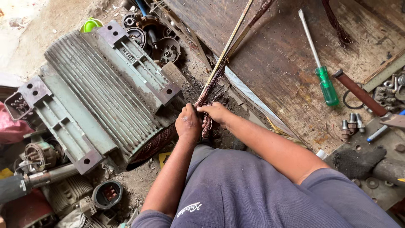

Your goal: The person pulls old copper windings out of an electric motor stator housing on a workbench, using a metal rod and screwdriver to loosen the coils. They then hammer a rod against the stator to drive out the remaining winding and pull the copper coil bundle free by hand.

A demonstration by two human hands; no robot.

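Both my hands, left [188, 123] and right [216, 112], clench the copper winding bundle [209, 86]; much copper remains inside the motor housing [101, 88].

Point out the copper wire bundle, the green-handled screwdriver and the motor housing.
copper wire bundle [209, 84], head view, strands above the hands.
green-handled screwdriver [327, 86], head view, on its handle.
motor housing [101, 93], head view, ribbed side.

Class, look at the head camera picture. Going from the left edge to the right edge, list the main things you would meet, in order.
Grey-green ribbed motor housing → left hand → right hand, both on the bundle of copper wire → green-handled screwdriver → loose bolts on the wooden bench.
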